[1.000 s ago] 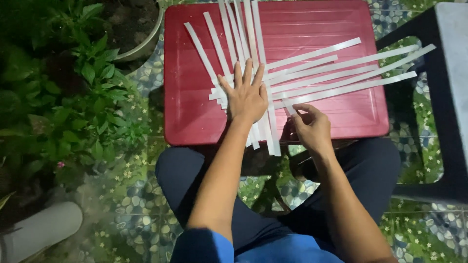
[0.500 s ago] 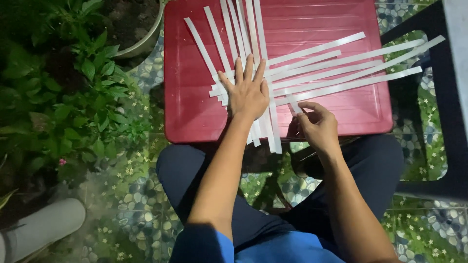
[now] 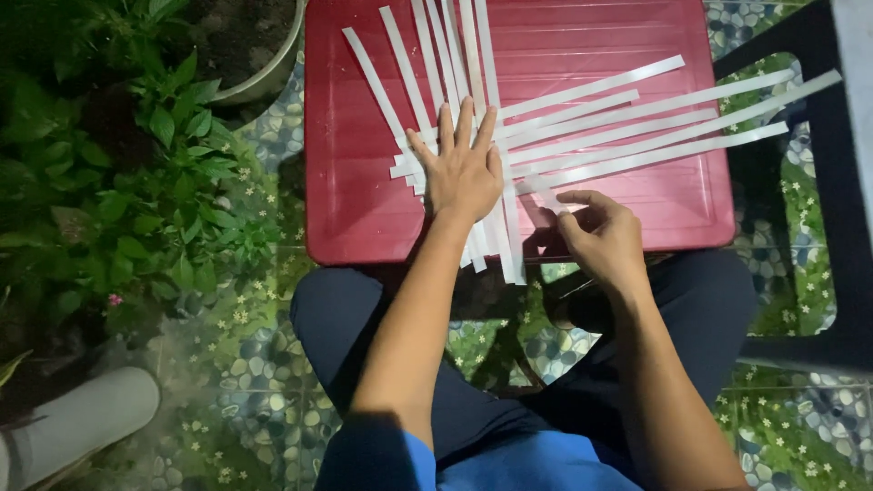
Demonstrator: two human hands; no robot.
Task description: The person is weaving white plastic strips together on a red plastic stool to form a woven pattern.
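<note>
Red tray (image 3: pixel 364 200) under white strips (image 3: pixel 618 118)

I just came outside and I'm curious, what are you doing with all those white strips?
A seated person is working with long white strips laid crisscross on a red tray. The left hand lies flat on the spot where the strips cross, pinning them. The right hand pinches the near end of one strip. Green plants grow beside the tray.
</note>
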